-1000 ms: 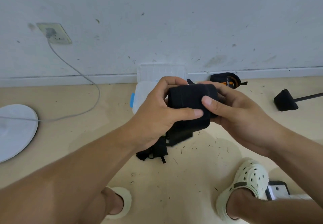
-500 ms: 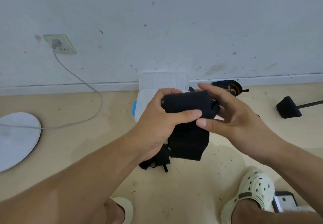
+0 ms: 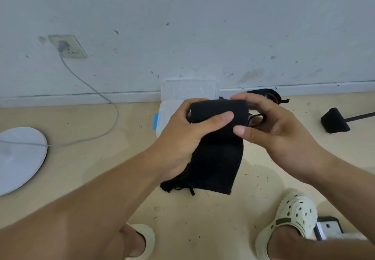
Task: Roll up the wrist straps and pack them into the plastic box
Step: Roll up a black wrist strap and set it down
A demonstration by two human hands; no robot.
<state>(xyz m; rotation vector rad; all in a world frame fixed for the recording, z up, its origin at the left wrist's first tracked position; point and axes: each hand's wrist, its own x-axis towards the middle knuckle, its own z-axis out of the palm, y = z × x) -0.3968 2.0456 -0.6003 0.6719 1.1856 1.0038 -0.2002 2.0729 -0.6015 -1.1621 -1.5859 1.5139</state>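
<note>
A black wrist strap (image 3: 218, 150) is held in the air in front of me, its top rolled into a thick cylinder and its loose tail hanging down. My left hand (image 3: 182, 136) grips the roll's left end, thumb across the front. My right hand (image 3: 272, 126) holds the right end, thumb on the front, a thin black loop by its fingers. Behind my hands the clear plastic box (image 3: 165, 111) with a blue latch stands on the floor, its lid (image 3: 189, 88) open against the wall. Another black strap (image 3: 174, 185) lies on the floor under the tail. A rolled black-and-orange strap (image 3: 272, 95) lies by the skirting.
A white round base (image 3: 19, 156) with a grey cable (image 3: 97, 95) running to a wall socket sits at the left. A black wedge on a rod (image 3: 334, 120) lies at the right. My feet in pale clogs (image 3: 290, 215) stand at the bottom beside a small black-and-white device (image 3: 329, 227).
More of the strap's tail has come free and hangs longer below the roll. My right thumb moved lower on the roll's front; the view shifted slightly.
</note>
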